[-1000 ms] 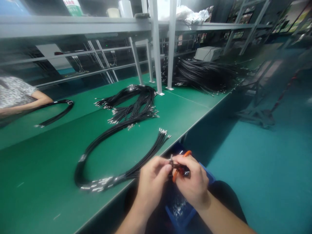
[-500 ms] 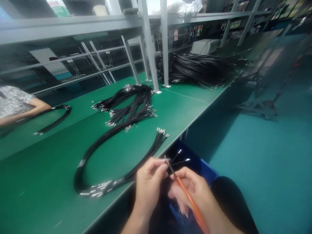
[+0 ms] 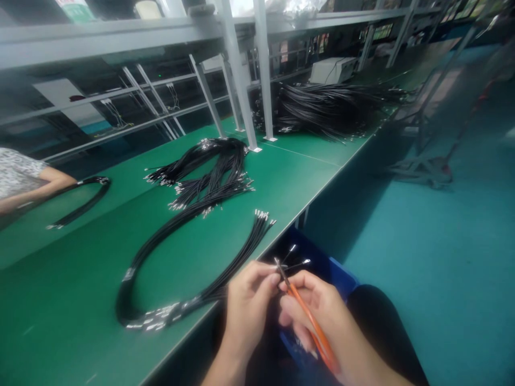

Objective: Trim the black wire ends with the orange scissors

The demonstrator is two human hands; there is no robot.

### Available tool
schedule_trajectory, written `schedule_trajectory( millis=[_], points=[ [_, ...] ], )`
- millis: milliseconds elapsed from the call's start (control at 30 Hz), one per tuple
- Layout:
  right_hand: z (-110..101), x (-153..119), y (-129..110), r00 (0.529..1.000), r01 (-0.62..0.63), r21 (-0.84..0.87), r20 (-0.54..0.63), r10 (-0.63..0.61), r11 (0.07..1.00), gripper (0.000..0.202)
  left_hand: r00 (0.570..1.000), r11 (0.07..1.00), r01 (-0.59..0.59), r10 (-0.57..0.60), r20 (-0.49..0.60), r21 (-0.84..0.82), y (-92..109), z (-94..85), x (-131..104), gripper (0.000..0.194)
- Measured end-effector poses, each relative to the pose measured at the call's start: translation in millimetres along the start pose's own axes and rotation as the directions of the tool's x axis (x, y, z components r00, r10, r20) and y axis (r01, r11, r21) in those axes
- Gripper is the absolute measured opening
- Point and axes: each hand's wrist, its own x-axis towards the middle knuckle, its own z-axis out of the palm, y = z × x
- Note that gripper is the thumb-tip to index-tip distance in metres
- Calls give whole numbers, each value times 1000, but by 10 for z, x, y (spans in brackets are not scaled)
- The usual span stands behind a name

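Observation:
My left hand (image 3: 250, 300) is closed in a pinch on the end of a thin black cable, most of it hidden by the fingers. In my right hand (image 3: 317, 305) is an orange-handled tool (image 3: 309, 312) with a slim dark metal tip; whether it is pliers or scissors I cannot tell. Its tip meets the cable end at the left fingertips. Two silver cable ends (image 3: 307, 261) stick out just behind the hands. To the left, a curved bundle of black cables (image 3: 137, 262) with silver tips lies on the green table (image 3: 76, 284).
A blue bin (image 3: 341, 276) stands below the table edge, under my hands. Farther back lie a cable heap (image 3: 217, 166) and a larger pile (image 3: 330, 110) behind the shelf posts (image 3: 263, 75). Across the table at left, another person's arm (image 3: 52, 185) rests by a cable loop (image 3: 94, 195).
The orange-handled tool has turned slightly, and its handle end has shifted left. My left hand keeps its pinch. The view has shifted a little, moving the table scene slightly left.

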Motion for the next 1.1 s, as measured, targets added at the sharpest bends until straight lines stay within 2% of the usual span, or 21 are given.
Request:
schedule_trajectory(
  millis=[100,200,300,367,467,567,733,933,1100],
  points=[
    [-7,-4,19,1000,12,23,21,-12,1000,18,1000,1000,5,-5,1,9,2,9,7,8],
    [-42,-22,62,996,-8,121,93,-3,993,21,1000,1000,15,-15,1,1,-6,23,14,8],
    [-102,-39,112,996,29,176,77,-44,984,24,999,999,37,-38,-18,-9,-24,42,22,7],
    [-137,-41,126,998,44,113,48,-49,993,24,998,999,43,-44,-41,-12,-34,51,24,7],
    [-154,-27,106,998,-2,-21,69,4,1000,22,998,999,34,-34,-54,1,-43,57,18,6],
    [-128,0,67,999,-5,-76,45,8,997,19,999,1000,25,-24,-49,16,-59,57,1,4],
    [-94,27,81,1000,11,-65,-14,-12,998,20,999,1000,0,1,-52,19,-88,66,-7,4],
    [-154,29,155,997,37,-24,61,-36,999,18,999,999,-7,9,-35,44,-83,87,21,5],
    [-176,30,159,997,41,-12,66,-40,999,18,999,998,-16,19,-47,63,-91,95,22,5]
  ],
)
